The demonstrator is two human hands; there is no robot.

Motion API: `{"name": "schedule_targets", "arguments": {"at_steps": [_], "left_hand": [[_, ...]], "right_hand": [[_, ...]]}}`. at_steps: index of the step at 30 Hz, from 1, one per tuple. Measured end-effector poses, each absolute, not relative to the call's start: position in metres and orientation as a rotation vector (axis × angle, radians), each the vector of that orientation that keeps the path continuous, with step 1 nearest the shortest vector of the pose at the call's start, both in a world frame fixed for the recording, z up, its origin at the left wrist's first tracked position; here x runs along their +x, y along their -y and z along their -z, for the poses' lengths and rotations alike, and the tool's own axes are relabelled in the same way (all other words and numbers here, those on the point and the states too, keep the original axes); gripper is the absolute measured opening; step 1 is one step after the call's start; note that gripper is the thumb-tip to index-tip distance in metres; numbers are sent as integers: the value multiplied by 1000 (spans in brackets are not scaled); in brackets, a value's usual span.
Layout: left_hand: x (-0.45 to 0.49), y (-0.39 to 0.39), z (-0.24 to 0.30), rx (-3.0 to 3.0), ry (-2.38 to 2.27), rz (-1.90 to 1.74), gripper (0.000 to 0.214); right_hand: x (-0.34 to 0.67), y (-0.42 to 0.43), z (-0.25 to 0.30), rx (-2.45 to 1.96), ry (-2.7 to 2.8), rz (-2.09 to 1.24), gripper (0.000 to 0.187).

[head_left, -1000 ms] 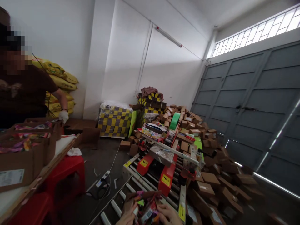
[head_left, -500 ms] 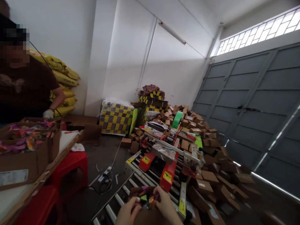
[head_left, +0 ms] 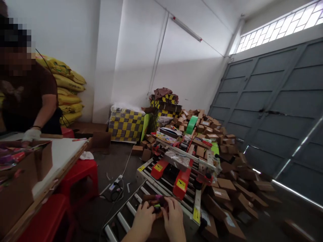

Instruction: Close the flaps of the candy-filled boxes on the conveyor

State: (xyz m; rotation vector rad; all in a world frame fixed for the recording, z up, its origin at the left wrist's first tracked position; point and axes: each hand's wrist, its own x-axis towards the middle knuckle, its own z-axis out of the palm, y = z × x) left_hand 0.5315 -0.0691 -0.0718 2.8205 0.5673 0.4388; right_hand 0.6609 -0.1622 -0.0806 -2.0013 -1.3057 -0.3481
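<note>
Pressing down from both sides, you have your left hand (head_left: pixel 143 220) and right hand (head_left: pixel 174 220) curled over the top of a small carton (head_left: pixel 150 197). The fingers are bent onto the coloured packets (head_left: pixel 157 202) inside it, so both hands are closed on the carton, not open. It sits at the near end of the roller conveyor (head_left: pixel 123 220), at six o'clock, right under you.

At twelve to one o'clock, just up the rollers, stands the sealing machine (head_left: pixel 182 184) with its red guides. A heap of cartons (head_left: pixel 227 168) spreads on the floor from one to three o'clock. At ten o'clock a power strip (head_left: pixel 114 184) lies near a red stool (head_left: pixel 79 173). At nine o'clock a co-worker's gloved hand (head_left: pixel 30 135) rests on the table (head_left: pixel 63 151).

The risks, as I judge them: the packets look heaped, so one could spring out and drop between the rollers. Uneven pressure could also send the carton rolling askew toward the guides, taking your fingertips with it.
</note>
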Motion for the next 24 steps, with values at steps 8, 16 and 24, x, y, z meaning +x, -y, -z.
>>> {"name": "schedule_targets", "arguments": {"at_steps": [8,16,24], "left_hand": [[527,85,89,2562,-752,-1189,35],[530,79,92,2245,-759,-953,64],[529,76,87,2254,-714,-964,59]], "right_hand": [[678,162,76,-1946,1301,221,13],[670,181,79,-1944,985,342,44],[678,152,67,-2291,1328,32,25]]}}
